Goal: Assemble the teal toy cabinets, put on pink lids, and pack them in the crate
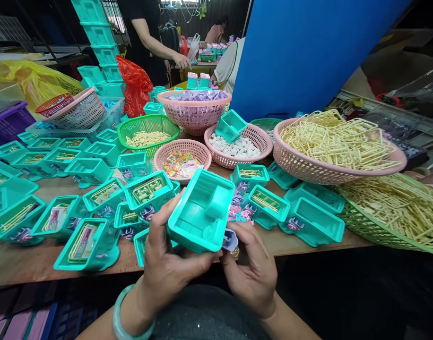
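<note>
Over at the left, the brown table (39, 264) is crowded with open teal boxes, and a yellow plastic bag (32, 78) lies slumped behind them. A stack of teal tubs (99, 35) rises near a red bag (134, 87). Further back, someone in black stretches out an arm (152, 45). Pink and green baskets fill the middle; a big blue panel (316, 52) slants behind, and on the right a pink basket (298, 160) heaped with pale yellow frames overhangs a green basket (356, 222).

Among the boxes on the left I spot a printed card (56, 218), then a nearer card (87, 243); their lettering is too small for me to read.

The left hand (168, 257), a pale green bangle (119, 311) at its wrist, grips a teal box (202, 208) between thumb and fingers, thumb along the near side, its open top tipped towards the worker. Against the box's right side, the right hand (255, 269) pinches a small lilac piece (231, 241) between thumb and forefinger; its other fingers curl, partly hidden.
</note>
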Motion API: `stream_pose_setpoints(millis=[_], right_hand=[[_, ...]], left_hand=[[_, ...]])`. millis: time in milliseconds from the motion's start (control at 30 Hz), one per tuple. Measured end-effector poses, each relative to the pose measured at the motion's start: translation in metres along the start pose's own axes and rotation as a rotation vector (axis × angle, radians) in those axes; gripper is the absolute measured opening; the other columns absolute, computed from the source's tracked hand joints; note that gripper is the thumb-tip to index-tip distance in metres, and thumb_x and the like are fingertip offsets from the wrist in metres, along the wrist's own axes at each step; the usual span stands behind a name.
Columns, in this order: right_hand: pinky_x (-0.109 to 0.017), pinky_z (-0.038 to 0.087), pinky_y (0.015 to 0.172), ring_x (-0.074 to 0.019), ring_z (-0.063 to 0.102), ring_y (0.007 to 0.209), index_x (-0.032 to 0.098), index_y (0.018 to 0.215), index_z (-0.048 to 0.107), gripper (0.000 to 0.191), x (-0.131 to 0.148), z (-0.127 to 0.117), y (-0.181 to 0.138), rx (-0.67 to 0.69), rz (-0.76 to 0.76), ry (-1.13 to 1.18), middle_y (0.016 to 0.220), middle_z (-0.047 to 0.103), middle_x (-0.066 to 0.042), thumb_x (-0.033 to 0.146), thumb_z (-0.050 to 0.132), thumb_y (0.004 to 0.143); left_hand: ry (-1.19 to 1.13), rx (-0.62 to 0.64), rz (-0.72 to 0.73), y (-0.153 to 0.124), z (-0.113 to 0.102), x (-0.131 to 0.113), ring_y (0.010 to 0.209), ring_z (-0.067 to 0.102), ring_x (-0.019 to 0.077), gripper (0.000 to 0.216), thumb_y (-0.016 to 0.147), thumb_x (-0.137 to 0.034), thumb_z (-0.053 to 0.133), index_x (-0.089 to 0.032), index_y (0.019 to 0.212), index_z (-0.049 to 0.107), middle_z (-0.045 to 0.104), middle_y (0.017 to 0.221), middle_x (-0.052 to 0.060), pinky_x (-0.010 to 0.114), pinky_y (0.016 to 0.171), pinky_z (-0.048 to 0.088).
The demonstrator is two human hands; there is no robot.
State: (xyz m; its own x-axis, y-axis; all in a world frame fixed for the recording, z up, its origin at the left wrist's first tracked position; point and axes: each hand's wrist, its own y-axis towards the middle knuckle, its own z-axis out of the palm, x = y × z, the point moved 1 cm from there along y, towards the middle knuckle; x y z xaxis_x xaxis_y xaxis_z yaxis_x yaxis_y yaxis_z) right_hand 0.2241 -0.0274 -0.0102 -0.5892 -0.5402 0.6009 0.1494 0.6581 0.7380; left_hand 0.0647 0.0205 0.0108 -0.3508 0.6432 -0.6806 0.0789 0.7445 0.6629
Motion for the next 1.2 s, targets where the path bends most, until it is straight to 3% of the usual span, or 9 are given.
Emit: stream_pose_setpoints(millis=[167,367,667,1200], right_hand=[[-0.035,0.063,0.083,-0.0230,0.073,0.095,0.019,0.128,0.064,0.034,-0.001,0.003,-0.003,-0.038,-0.047,-0.054,0.103,0.074,-0.009,0.014,0.065,0.095],[-0.031,0.063,0.077,-0.0202,0.074,0.088,0.022,0.131,0.065,0.036,-0.007,0.001,-0.002,-0.026,-0.081,0.032,0.100,0.076,-0.007,0.020,0.070,0.096],[-0.031,0.062,0.069,-0.0190,0.074,0.077,0.024,0.115,0.072,0.026,-0.006,-0.006,0.007,0.047,0.039,0.159,0.090,0.077,-0.004,0.022,0.078,0.090],[-0.028,0.062,0.068,-0.0179,0.074,0.075,0.025,0.111,0.076,0.029,-0.009,-0.010,0.011,0.107,0.123,0.276,0.089,0.078,-0.003,0.020,0.085,0.083]], left_hand=[[0.011,-0.015,-0.003,0.000,0.001,-0.001,0.110,0.074,0.0256,0.088,0.071,-0.044,0.092,-0.023,0.145,0.048,0.070,0.130,0.010,0.036,0.091,0.063],[-0.006,-0.017,0.017,0.001,0.001,-0.002,0.111,0.073,0.0236,0.084,0.075,-0.048,0.088,-0.024,0.145,0.048,0.070,0.129,0.009,0.034,0.092,0.063],[0.085,0.050,0.073,0.003,-0.004,0.003,0.120,0.070,0.0298,0.087,0.076,-0.048,0.086,-0.022,0.148,0.044,0.066,0.135,0.013,0.044,0.100,0.061],[0.046,0.103,0.084,0.007,-0.009,0.001,0.117,0.072,0.0286,0.088,0.073,-0.044,0.089,-0.025,0.148,0.046,0.068,0.135,0.011,0.041,0.099,0.062]])
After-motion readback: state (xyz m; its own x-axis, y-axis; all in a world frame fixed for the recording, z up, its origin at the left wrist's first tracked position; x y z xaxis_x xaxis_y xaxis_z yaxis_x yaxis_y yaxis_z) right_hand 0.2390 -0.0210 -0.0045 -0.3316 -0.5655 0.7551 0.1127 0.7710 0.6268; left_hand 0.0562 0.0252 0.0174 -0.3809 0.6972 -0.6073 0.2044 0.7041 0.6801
